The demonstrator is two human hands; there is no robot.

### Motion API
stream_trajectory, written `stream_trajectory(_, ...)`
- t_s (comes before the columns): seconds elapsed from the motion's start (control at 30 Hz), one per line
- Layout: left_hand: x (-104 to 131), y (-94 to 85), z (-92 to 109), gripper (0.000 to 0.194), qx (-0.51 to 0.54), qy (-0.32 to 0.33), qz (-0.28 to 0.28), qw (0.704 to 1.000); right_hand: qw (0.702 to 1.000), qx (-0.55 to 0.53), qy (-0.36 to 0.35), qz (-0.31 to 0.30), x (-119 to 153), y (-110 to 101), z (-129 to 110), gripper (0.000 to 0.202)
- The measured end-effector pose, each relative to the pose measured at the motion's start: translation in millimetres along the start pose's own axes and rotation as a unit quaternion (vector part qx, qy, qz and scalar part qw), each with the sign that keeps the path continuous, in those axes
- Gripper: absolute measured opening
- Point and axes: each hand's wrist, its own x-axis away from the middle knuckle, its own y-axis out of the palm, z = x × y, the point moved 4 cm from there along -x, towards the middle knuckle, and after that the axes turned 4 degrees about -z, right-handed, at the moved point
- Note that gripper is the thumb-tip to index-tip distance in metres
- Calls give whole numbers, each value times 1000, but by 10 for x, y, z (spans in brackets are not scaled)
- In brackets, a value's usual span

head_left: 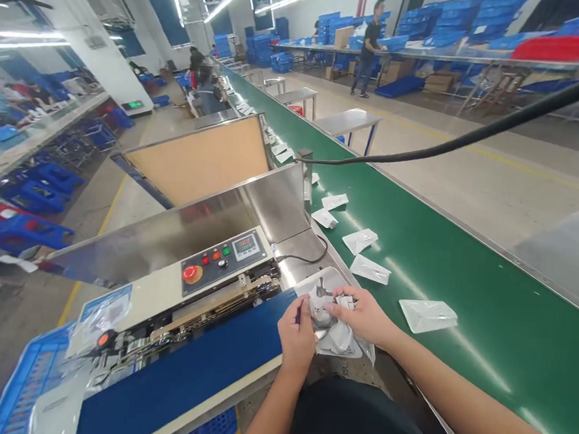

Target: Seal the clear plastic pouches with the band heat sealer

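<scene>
Between my two hands is a small clear plastic pouch (321,308) with a dark item partly showing at its top. My left hand (296,330) grips its left side, thumb upward and fingers curled. From the other side my right hand (362,314) pinches the pouch near its upper right. Beneath them lies a white tray (332,274) with several more white and clear packets (339,339) piled in it. What exactly is inside the pouch is too small to make out.
A sealing machine with a control panel (223,262) and blue belt (191,376) stands at left. Along the right runs a green conveyor (447,256) carrying several white packets (427,315). A black cable (425,151) crosses above it. A blue crate (26,377) sits lower left; people work farther back.
</scene>
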Motion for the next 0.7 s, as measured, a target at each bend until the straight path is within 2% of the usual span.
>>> stream_trajectory(0.1,24,-79,-197,57,60,-57,31,996,999,-7,20,-46,-94,160,107,49)
stream_trajectory(0.2,57,-78,-335,58,85,-76,-13,993,997,10,59,-46,-134,208,227,52)
stream_trajectory(0.27,68,-82,-373,56,92,-76,-27,992,996,13,72,-56,-149,214,257,54)
stream_trajectory(0.37,58,-124,-394,55,118,-85,-5,989,993,11,81,-86,-174,209,248,55)
stream_trajectory(0.47,7,-131,-425,53,142,-94,-5,985,992,58,67,-93,-248,190,223,48)
stream_trajectory(0.57,-91,-130,-541,50,154,-128,35,979,990,99,83,-46,-414,152,249,42)
stream_trajectory(0.63,-170,-144,-666,49,170,-180,90,965,986,96,134,-11,-569,145,304,37)
stream_trajectory(0.7,-250,-169,-776,50,190,-226,131,947,979,77,186,-9,-731,204,352,30)
